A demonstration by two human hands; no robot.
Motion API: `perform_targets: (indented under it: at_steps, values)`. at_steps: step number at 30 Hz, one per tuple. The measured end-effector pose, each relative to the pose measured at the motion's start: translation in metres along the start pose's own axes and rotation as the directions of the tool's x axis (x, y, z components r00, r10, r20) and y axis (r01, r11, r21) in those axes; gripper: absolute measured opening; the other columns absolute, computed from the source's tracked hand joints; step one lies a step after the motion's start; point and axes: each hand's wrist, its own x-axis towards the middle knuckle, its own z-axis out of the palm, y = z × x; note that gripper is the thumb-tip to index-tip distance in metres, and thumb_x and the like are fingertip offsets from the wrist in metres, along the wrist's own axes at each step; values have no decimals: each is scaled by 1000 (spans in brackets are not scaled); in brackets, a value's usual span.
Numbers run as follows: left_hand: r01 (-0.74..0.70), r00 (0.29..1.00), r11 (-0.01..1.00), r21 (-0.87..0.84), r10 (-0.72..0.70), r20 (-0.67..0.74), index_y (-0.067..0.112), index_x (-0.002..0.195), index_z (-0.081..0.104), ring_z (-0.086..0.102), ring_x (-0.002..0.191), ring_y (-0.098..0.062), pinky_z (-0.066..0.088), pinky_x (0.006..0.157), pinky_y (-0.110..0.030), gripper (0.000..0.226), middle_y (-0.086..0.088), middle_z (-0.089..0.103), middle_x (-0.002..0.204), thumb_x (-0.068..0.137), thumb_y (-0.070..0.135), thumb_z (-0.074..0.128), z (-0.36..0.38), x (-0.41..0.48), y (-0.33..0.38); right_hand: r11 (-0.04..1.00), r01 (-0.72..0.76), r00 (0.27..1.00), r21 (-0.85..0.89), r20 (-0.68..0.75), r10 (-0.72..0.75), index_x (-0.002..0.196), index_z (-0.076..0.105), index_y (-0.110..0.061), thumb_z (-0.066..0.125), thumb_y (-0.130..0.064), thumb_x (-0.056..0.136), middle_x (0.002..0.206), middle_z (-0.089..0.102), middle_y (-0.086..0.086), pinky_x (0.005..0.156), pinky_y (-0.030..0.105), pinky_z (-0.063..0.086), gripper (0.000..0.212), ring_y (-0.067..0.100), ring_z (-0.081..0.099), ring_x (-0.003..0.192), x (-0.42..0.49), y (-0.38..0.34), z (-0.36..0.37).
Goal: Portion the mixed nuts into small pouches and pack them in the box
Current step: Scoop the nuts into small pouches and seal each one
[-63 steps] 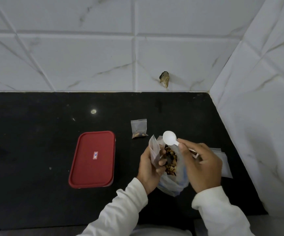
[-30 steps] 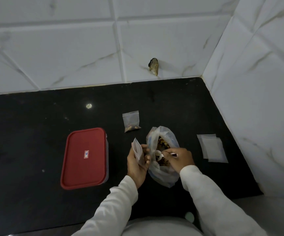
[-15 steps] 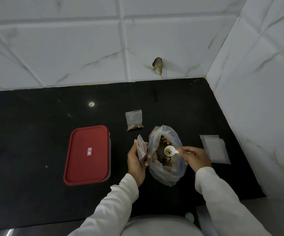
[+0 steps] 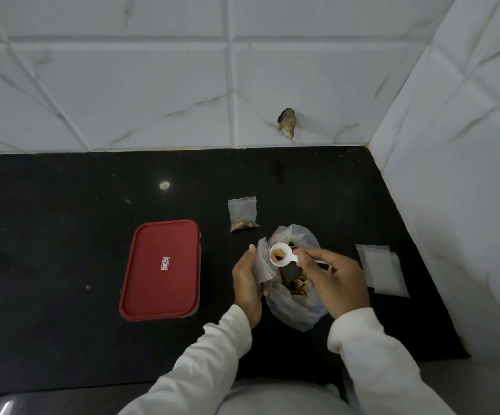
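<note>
Left hand [image 4: 247, 283]: curled round an open pouch [image 4: 262, 262].
Right hand [image 4: 337, 283]: pinches spoon [image 4: 288, 259] with nuts [image 4: 278, 253], above bag [image 4: 295, 307].
Box [image 4: 160, 269]: lid closed.

One head-worn wide-angle camera looks forward and down at the black counter [image 4: 48, 235] from close above (left hand [image 4: 247, 283] and right hand [image 4: 335, 280] sit near centre), facing the tiled wall [image 4: 123, 85].

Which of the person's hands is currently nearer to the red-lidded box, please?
Left. The left hand, holding a small pouch, is just right of the red-lidded box; the right hand, holding the spoon over the nut bag, sits farther right.
</note>
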Motion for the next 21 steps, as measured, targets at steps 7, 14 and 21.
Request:
perform_targets:
  at_steps: [7,14,21]
  values:
    - [-39,999,999,28,38,30,13,101,68,54,62,-14,36,48,-24,47,-8,61,84,99,55,47,4,-7,5,975,128,990,-179,-35,-137,98,73,-28,65,-28,90,96,70,-19,75,4,47,12,-10,61,92,0,-4,14]
    - [33,999,998,-49,-34,-11,7,116,70,72,93,-26,57,81,-36,60,-14,74,107,94,61,52,15,-14,15,803,450,878,-390,28,-478,100,76,-14,70,-5,84,92,72,0,77,8,46,20,7,66,83,-3,-10,18]
    - [93,993,974,-206,-76,90,15,94,69,52,56,-11,33,43,-19,42,-4,60,72,99,52,49,28,-21,21,488,646,692,-587,179,-699,71,75,-3,95,1,35,63,67,5,53,20,53,42,14,64,55,-6,-17,13]
